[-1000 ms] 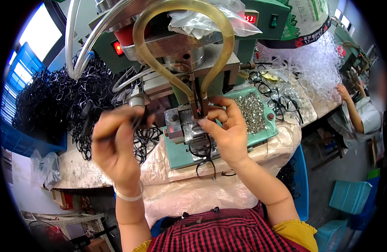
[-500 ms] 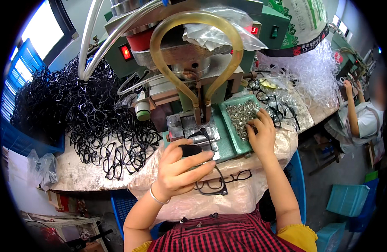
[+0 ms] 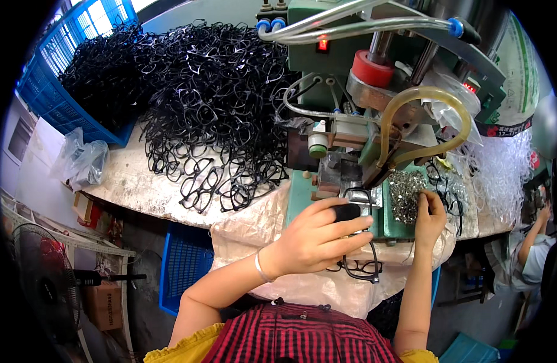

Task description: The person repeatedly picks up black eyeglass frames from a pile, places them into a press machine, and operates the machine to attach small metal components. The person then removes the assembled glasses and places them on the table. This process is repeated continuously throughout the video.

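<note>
My left hand point(image 3: 321, 239), a black sleeve point(image 3: 347, 212) on one finger, grips a black eyeglass frame point(image 3: 374, 279) at the front of a green press point(image 3: 302, 209). The upper part of this frame lies on the metal fixture point(image 3: 353, 186); my fingers cover its middle. At the right edge of a green tray point(image 3: 387, 219), heaped with tiny metal pieces point(image 3: 407, 196), my right hand point(image 3: 431, 218) has thumb and fingertips drawn together. Whatever they pinch is too small to make out. Another black eyeglass frame point(image 3: 335, 268) lies on the cloth below, partly hidden by the left hand.
A large pile of black eyeglass frames point(image 3: 212, 109) covers the bench to the left, beside a blue crate point(image 3: 67, 112). A bent yellowish tube point(image 3: 425, 92) arches before the press. Clear plastic pieces point(image 3: 499, 175) and another person's arm point(image 3: 532, 239) are at right.
The view has swung left, so the press and both hands appear farther right. My right fingers, spread over the tray before, have closed together. The left hand keeps its grip on the eyeglass frame.
</note>
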### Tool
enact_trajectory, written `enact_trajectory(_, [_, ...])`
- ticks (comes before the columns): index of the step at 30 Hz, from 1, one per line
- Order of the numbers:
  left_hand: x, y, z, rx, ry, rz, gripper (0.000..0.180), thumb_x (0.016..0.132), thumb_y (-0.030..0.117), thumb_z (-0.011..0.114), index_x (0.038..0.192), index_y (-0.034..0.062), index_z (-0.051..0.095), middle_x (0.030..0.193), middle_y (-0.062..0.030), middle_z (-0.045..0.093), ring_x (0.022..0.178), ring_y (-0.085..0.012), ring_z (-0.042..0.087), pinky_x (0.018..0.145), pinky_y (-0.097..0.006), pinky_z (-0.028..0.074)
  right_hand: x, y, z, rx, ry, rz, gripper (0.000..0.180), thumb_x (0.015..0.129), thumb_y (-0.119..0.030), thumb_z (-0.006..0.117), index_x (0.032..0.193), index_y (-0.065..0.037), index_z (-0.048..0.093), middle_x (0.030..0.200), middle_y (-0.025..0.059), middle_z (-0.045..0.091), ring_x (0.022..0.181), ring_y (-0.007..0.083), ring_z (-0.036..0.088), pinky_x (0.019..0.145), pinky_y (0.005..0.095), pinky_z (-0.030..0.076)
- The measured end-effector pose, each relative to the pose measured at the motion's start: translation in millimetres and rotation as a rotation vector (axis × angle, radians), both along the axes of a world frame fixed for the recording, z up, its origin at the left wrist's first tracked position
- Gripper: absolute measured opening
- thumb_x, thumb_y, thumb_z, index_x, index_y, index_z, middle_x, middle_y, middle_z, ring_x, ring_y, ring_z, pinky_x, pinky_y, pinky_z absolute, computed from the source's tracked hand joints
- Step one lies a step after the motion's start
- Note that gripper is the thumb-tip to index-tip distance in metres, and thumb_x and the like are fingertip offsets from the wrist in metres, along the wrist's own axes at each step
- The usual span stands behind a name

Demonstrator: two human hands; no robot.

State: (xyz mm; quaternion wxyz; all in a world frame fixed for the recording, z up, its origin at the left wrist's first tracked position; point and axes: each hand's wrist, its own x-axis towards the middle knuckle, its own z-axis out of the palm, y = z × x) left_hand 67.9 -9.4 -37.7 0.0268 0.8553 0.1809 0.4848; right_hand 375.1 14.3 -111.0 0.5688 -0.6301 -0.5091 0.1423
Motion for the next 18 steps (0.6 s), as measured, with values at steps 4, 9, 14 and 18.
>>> enact_trajectory(4, [-45.2, 12.0, -25.1, -0.154, -0.182, 0.367, 0.042, 0.079, -0.001, 0.068, 0.121, 0.0023, 0.063, 0.118, -0.0138, 0.065, 0.104, -0.0336, 0.062, 0.102, -0.041, 0.042, -2.5, -12.9, -9.2, 0.048, 0.098, -0.032, 0.009, 0.09, -0.003, 0.063, 0.097, 0.001, 0.066, 0.087, 0.0004, 0.064, 0.077, 0.0072, 0.056, 0.072, 0.0222, 0.045])
enact_trajectory(9, [-41.1, 97.4, -30.1, -0.264, -0.12, 0.789, 0.091, 0.072, 0.032, 0.083, 0.143, -0.0026, 0.037, 0.155, -0.0221, 0.029, 0.14, -0.039, 0.031, 0.109, -0.05, 0.029, -17.7, -5.0, -0.5, 0.062, -0.003, 0.108, 0.008, 0.09, -0.001, 0.064, 0.098, -0.001, 0.064, 0.088, -0.0003, 0.063, 0.081, 0.0064, 0.057, 0.074, 0.0214, 0.045])
enact_trajectory(14, [-43.3, 108.9, -30.4, -0.195, -0.069, 0.897, 0.068, 0.073, 0.026, 0.082, 0.129, -0.0002, 0.054, 0.151, -0.0157, 0.038, 0.131, -0.033, 0.041, 0.106, -0.049, 0.031, -55.6, -7.9, 23.9, 0.008, 0.061, 0.144, 0.009, 0.086, -0.001, 0.068, 0.095, 0.001, 0.068, 0.084, 0.001, 0.065, 0.079, 0.0086, 0.057, 0.075, 0.0233, 0.046])
enact_trajectory(18, [-127.2, 65.6, 13.7, -0.02, -0.043, 1.006, 0.035, 0.076, 0.022, 0.08, 0.105, 0.007, 0.067, 0.126, -0.0121, 0.06, 0.111, -0.0301, 0.056, 0.095, -0.043, 0.039, -36.2, -16.6, 14.5, -0.014, 0.069, 0.098, 0.012, 0.086, -0.001, 0.068, 0.097, 0.001, 0.069, 0.086, 0.0019, 0.067, 0.08, 0.0092, 0.059, 0.076, 0.0234, 0.046])
